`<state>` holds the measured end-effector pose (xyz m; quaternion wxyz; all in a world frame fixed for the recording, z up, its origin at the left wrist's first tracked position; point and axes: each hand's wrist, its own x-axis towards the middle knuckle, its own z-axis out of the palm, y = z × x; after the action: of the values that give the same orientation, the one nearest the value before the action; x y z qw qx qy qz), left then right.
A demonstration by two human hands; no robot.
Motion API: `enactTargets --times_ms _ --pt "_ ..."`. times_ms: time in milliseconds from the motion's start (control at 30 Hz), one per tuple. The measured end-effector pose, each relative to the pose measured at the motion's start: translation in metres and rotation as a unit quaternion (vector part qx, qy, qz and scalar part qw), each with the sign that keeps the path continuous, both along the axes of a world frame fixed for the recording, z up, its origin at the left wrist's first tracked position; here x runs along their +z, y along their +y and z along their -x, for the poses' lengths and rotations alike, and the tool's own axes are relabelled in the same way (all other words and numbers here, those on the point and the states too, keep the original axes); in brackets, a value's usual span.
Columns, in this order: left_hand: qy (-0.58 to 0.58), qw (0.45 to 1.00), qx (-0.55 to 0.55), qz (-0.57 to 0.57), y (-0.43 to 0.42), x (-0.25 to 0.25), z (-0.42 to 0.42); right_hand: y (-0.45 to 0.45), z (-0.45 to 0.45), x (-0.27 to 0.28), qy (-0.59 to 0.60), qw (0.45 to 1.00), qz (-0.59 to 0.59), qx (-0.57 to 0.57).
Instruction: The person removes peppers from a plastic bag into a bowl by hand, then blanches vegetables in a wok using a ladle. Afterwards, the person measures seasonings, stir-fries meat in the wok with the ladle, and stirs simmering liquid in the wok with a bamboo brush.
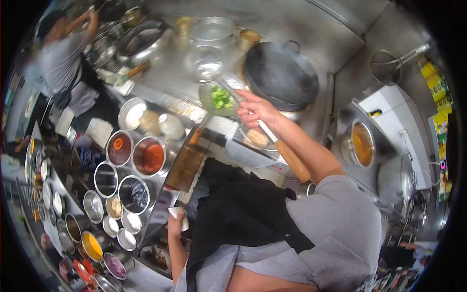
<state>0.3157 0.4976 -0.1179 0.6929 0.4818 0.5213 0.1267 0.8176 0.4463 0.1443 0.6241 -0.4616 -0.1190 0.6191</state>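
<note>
My right hand point(258, 109) is closed around the metal shaft of a long ladle point(293, 161) with a wooden end. The ladle's round bowl reaches over the stove, just beyond a perforated strainer point(206, 101) that holds chopped green vegetables point(222, 97). To the right of the bowl stands a dark wok point(279, 78) with haze over it. Low beside my body, my left hand point(175, 226) grips a folded white cloth point(183, 220). Some fingers of that hand are hidden.
Metal pots of red sauce point(149, 156), dark liquid point(134, 194) and white seasonings point(131, 222) crowd the counter at left. Another person point(63, 63) works at a stove, upper left. A pot of orange-brown liquid point(362, 144) stands at right. A skimmer point(386, 67) hangs on the wall.
</note>
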Motion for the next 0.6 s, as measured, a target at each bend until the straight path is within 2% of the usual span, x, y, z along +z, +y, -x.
enactTargets --times_ms 167,233,300,400,433,467,500,533,567,600 --pt "-0.03 0.988 -0.124 -0.092 0.032 0.015 -0.104 -0.082 -0.136 -0.038 -0.12 0.971 0.119 -0.169" --pt "0.004 0.983 -0.151 -0.106 0.034 0.059 -0.159 -0.107 -0.181 -0.062 -0.129 0.961 0.137 -0.202" --pt "-0.057 0.977 -0.164 -0.126 0.043 0.055 -0.197 -0.125 -0.223 -0.085 -0.134 0.943 0.186 -0.242" --pt "-0.097 0.977 -0.15 -0.114 0.038 0.104 -0.25 -0.141 -0.245 -0.09 -0.19 0.931 0.228 -0.214" --pt "-0.097 0.976 -0.147 -0.125 0.037 0.117 -0.261 -0.144 -0.256 -0.101 -0.226 0.92 0.246 -0.203" --pt "-0.087 0.974 -0.148 -0.15 0.04 0.123 -0.264 -0.153 -0.274 -0.113 -0.28 0.914 0.256 -0.144" --pt "-0.074 0.971 -0.157 -0.165 0.044 0.133 -0.264 -0.164 -0.288 -0.133 -0.277 0.916 0.256 -0.135" --pt "-0.079 0.972 -0.143 -0.17 0.049 0.137 -0.259 -0.171 -0.298 -0.152 -0.541 0.788 0.275 -0.103" --pt "-0.083 0.973 -0.125 -0.176 0.056 0.142 -0.249 -0.167 -0.3 -0.164 -0.76 0.592 0.261 -0.065" --pt "-0.044 0.97 -0.092 -0.22 0.061 0.156 -0.238 -0.156 -0.28 -0.128 -0.7 0.636 0.323 -0.034"
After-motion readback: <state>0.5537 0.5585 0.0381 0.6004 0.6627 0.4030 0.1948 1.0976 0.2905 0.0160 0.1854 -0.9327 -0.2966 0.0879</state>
